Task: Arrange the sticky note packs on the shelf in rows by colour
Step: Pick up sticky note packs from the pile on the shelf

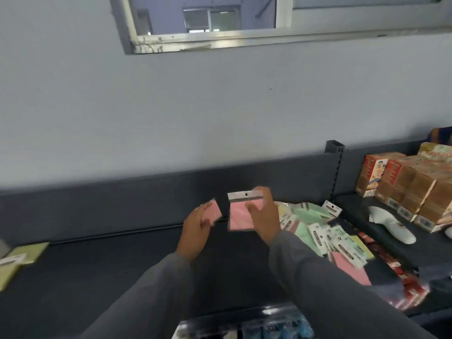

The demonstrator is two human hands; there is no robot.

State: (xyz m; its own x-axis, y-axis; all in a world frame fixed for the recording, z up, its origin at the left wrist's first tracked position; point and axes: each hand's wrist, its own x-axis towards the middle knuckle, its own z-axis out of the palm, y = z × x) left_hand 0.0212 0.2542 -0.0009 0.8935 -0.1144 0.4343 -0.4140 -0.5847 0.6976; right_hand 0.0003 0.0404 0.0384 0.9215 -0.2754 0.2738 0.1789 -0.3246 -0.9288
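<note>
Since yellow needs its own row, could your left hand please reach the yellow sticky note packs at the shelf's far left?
Probably, once freed: the left hand holds a pink pack, and bare shelf lies before the yellow packs.

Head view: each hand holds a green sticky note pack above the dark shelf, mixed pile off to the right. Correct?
Not quite. In the head view the left hand and the right hand each hold a pink pack, not green. The rest stands: they are above the dark shelf, with the mixed pile to the right.

Long plain grey sleeves [330,285] cover both arms down to the bare wrists.
</note>
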